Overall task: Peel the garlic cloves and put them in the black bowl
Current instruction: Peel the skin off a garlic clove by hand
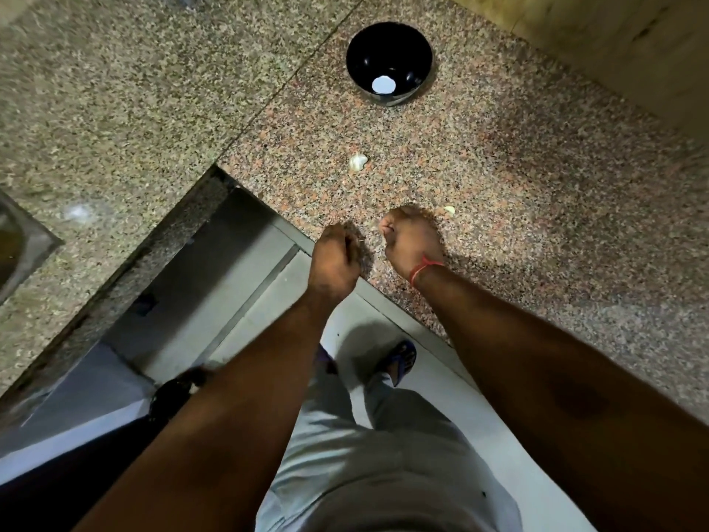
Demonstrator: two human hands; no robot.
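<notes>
Garlic clove (358,161) lies on counter (537,186), between hands and black bowl (389,63), apart from both. Left hand (335,259) & right hand (412,240) curled near counter edge; can't tell if holding anything.

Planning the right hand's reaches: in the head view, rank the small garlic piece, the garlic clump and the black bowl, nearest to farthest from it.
1. Small garlic piece, just beyond the right hand, slightly right.
2. Garlic clump, farther up the counter.
3. Black bowl, farthest, near the wall.
</notes>
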